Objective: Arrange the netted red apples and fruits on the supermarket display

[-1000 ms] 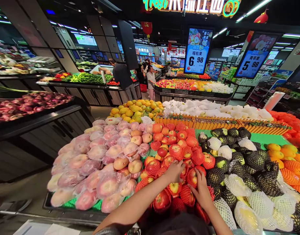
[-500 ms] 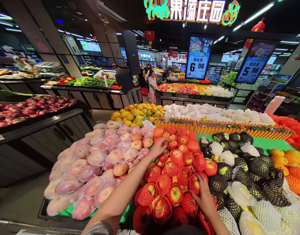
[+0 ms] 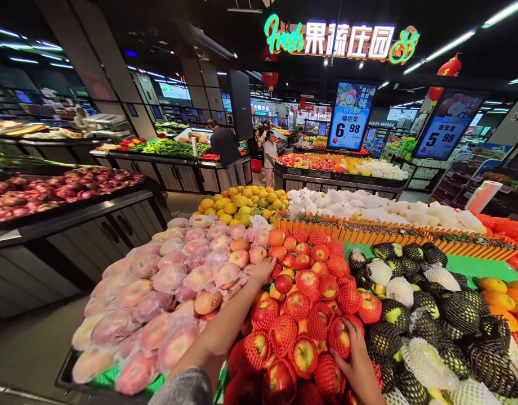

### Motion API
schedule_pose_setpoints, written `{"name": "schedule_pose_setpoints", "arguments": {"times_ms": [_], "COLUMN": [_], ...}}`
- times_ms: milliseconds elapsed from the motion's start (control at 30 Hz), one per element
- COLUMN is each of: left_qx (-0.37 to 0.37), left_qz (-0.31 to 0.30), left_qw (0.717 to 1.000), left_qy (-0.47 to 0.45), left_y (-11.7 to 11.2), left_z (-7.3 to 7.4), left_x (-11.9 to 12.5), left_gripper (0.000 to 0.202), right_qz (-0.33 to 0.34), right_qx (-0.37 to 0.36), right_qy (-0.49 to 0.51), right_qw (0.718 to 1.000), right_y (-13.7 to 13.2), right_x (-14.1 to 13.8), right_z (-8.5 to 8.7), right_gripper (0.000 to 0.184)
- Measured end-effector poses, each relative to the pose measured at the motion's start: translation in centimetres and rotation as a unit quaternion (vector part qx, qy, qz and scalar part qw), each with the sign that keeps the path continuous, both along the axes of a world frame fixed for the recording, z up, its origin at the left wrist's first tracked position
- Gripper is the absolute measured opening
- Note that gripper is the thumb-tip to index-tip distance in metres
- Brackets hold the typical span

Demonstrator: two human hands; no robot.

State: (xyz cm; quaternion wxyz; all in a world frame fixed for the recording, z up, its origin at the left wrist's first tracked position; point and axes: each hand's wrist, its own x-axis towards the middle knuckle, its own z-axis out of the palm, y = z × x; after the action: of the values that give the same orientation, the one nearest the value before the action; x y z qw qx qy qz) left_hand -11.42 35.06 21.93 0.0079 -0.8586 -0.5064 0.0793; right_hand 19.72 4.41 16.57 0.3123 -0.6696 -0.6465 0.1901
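Red apples, many in red foam nets, are heaped in front of me. My right hand [image 3: 356,351] is closed round the right side of one netted apple [image 3: 338,336], thumb below and fingers over its far side; the apple lies in the heap. My left hand [image 3: 264,271] is at the left edge of the heap, fingers stretched forward beside a few bare red apples [image 3: 283,283]. Nothing shows in it, though its fingertips are partly hidden. Plastic-wrapped pinkish apples [image 3: 172,277] lie just left of that arm.
Right of the heap lie fruits in black nets [image 3: 385,337] and oranges [image 3: 493,286]. Behind are yellow-green citrus fruits [image 3: 244,202] and white-wrapped fruit [image 3: 347,201] behind an orange fence [image 3: 369,233]. An onion stand [image 3: 60,194] is at left; two people stand farther back.
My left hand has drawn back and to the left, away from the far red apples. My right hand stays on the same netted apple. The view has tilted up slightly.
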Motion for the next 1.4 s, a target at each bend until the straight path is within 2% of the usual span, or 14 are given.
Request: {"name": "schedule_pose_setpoints", "arguments": {"times_ms": [133, 233, 400, 500, 600, 733, 833, 933, 1133, 1233, 1300, 1400], "left_qx": [0.007, -0.002, -0.035, -0.077, -0.102, -0.095, -0.11, -0.127, -0.124, -0.161, -0.18, -0.153], "left_qz": [-0.081, -0.118, -0.053, -0.047, -0.048, -0.033, -0.033, -0.009, 0.023, 0.021, 0.019, 0.015], "left_qw": [0.997, 0.993, 0.998, 0.996, 0.994, 0.995, 0.993, 0.992, 0.992, 0.987, 0.984, 0.988], "left_qy": [0.006, 0.009, 0.01, -0.009, -0.017, -0.009, 0.004, 0.015, 0.008, -0.006, -0.01, -0.02], "left_y": [-0.8, -2.4, -4.8, -5.0, -4.7, -4.8, -5.4, -5.9, -5.9, -5.7, -5.8, -6.6], "left_z": [2.1, 3.4, 4.0, 4.0, 4.3, 5.6, 6.9, 7.5, 7.3, 7.1, 6.9, 7.1], "left_x": [-1.6, -2.2, -3.0, -3.7, -4.0, -3.2, -2.4, -1.9, -1.8, -2.4, -2.5, -2.5], "left_gripper": [0.082, 0.094, 0.084, 0.091, 0.089, 0.096, 0.087, 0.085, 0.078, 0.079, 0.088, 0.089], "right_qz": [0.004, -0.011, -0.02, -0.022, -0.019, -0.015, -0.016, -0.016, -0.02, -0.022, -0.023, -0.021], "right_qx": [0.0, 0.034, 0.04, 0.04, 0.047, 0.046, 0.038, 0.033, 0.042, 0.045, 0.047, 0.049], "right_qy": [0.006, 0.006, 0.006, 0.006, 0.003, 0.002, 0.008, 0.016, 0.012, 0.014, 0.011, 0.008], "right_qw": [1.0, 0.999, 0.999, 0.999, 0.999, 0.999, 0.999, 0.999, 0.999, 0.999, 0.999, 0.999], "right_y": [0.0, 0.1, 0.1, 0.1, 0.0, 0.0, -0.1, -0.1, 0.0, 0.0, 0.0, -0.1], "right_x": [-0.2, -0.6, -0.8, -0.7, -0.7, -0.8, -0.9, -1.0, -0.9, -0.9, -0.9, -0.9], "right_z": [0.2, 0.2, 0.2, 0.3, 0.5, 0.7, 1.0, 1.1, 0.6, 0.3, 0.3, 0.4], "right_gripper": [0.06, 0.059, 0.058, 0.059, 0.058, 0.057, 0.057, 0.058, 0.058, 0.058, 0.058, 0.059]}}
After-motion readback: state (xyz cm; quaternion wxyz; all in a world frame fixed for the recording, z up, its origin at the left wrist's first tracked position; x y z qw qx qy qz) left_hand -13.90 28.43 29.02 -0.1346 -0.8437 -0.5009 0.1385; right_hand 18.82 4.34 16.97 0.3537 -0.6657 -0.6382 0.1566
